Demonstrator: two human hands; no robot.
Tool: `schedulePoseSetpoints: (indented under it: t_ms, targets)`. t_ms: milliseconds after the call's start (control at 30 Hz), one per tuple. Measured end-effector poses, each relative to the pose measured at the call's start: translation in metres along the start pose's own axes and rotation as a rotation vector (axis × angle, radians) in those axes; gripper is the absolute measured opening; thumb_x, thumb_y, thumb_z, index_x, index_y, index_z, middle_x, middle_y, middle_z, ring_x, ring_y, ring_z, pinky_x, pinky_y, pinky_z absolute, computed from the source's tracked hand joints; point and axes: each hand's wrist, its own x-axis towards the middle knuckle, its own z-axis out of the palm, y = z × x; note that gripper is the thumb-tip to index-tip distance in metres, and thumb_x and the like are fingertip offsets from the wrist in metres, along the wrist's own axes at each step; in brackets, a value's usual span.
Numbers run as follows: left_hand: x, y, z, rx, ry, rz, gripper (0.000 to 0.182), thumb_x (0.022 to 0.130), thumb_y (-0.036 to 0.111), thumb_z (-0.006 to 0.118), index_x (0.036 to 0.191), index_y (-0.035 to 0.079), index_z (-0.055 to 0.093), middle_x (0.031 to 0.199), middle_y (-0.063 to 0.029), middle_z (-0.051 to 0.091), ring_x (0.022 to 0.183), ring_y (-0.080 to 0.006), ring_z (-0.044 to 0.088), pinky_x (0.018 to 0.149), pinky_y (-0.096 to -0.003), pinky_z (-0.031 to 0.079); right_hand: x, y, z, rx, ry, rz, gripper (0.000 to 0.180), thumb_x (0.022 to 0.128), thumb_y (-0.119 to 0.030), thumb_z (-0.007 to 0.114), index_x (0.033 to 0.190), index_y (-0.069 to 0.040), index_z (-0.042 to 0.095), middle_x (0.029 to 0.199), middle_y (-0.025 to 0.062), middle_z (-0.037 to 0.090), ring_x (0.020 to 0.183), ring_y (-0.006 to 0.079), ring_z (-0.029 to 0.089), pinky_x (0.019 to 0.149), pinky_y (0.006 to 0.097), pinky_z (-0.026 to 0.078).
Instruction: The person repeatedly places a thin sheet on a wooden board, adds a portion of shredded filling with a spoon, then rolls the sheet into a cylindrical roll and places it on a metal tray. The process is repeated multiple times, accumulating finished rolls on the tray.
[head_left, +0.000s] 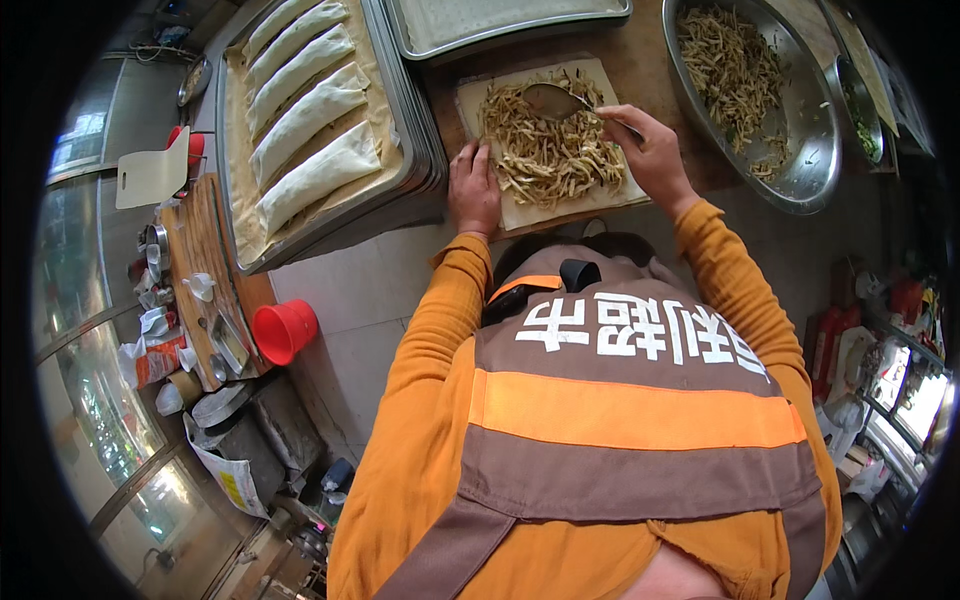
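A stack of thin square dough sheets (525, 217) lies on the wooden worktop before me, its top sheet largely covered by shredded filling (559, 172). In my right hand (646, 154) is the handle of a large metal spoon (551, 101), whose bowl rests on the far part of the filling. My left hand (474, 191) lies at the left edge of the sheets, fingers against the border, holding no tool. Whether its fingertips press on the dough is hard to tell. To the right, an oval steel basin (814, 169) contains more of the same filling.
Left of the sheets, stacked metal trays (416, 161) carry several long folded dough rolls (319, 176) on brown paper. Another tray (517, 22) sits at the back. A bowl with chopped greens (862, 112) stands far right. A red bucket (285, 331) is beside a wooden bench (217, 285).
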Motion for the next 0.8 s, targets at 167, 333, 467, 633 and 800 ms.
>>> schedulePoseSetpoints:
  t_ms: [167, 333, 467, 633, 800]
  targets:
    - [-0.002, -0.001, -0.001, 0.001, -0.006, -0.006, 0.043, 0.093, 0.009, 0.06, 0.136, 0.011, 0.063, 0.144, -0.009, 0.057, 0.132, -0.0334, 0.053, 0.114, -0.043, 0.043, -0.009, -0.011, -0.002, 0.195, -0.045, 0.013, 0.021, 0.105, -0.006, 0.062, 0.123, -0.003, 0.071, 0.107, 0.004, 0.074, 0.093, 0.0111, 0.071, 0.085, 0.026, 0.058]
    - [0.0, -0.004, 0.004, -0.007, 0.025, 0.016, 0.041, 0.095, 0.01, 0.06, 0.135, 0.011, 0.063, 0.142, -0.0104, 0.059, 0.13, -0.0343, 0.054, 0.113, -0.0437, 0.043, -0.028, -0.018, -0.009, 0.152, -0.316, 0.069, 0.022, 0.107, -0.007, 0.058, 0.126, -0.002, 0.07, 0.104, 0.0035, 0.073, 0.096, 0.0105, 0.07, 0.09, 0.0269, 0.058]
    - [0.0, -0.007, 0.008, 0.013, 0.024, 0.03, 0.04, 0.096, 0.01, 0.06, 0.135, 0.01, 0.063, 0.142, -0.011, 0.059, 0.13, -0.0349, 0.053, 0.113, -0.0437, 0.043, -0.01, 0.005, -0.004, 0.262, -0.19, 0.094, 0.022, 0.108, -0.012, 0.059, 0.125, -0.003, 0.069, 0.107, 0.0019, 0.072, 0.097, 0.011, 0.072, 0.09, 0.0266, 0.059]
    - [0.0, -0.007, 0.008, -0.011, 0.031, 0.033, 0.039, 0.096, 0.01, 0.06, 0.135, 0.01, 0.063, 0.142, -0.0112, 0.058, 0.13, -0.0352, 0.053, 0.112, -0.0438, 0.044, -0.004, 0.028, -0.011, 0.431, -0.055, 0.195, 0.021, 0.107, -0.014, 0.062, 0.123, -0.005, 0.072, 0.106, 0.0022, 0.073, 0.095, 0.0109, 0.072, 0.088, 0.0257, 0.06]
    - [0.0, -0.004, 0.005, 0.0, 0.02, 0.024, 0.039, 0.097, 0.011, 0.06, 0.136, 0.011, 0.063, 0.143, -0.0113, 0.057, 0.13, -0.0353, 0.053, 0.109, -0.0438, 0.046, -0.009, 0.032, -0.012, 0.462, 0.016, 0.23, 0.021, 0.107, -0.014, 0.062, 0.124, -0.005, 0.071, 0.104, 0.0036, 0.072, 0.093, 0.0119, 0.072, 0.086, 0.026, 0.061]
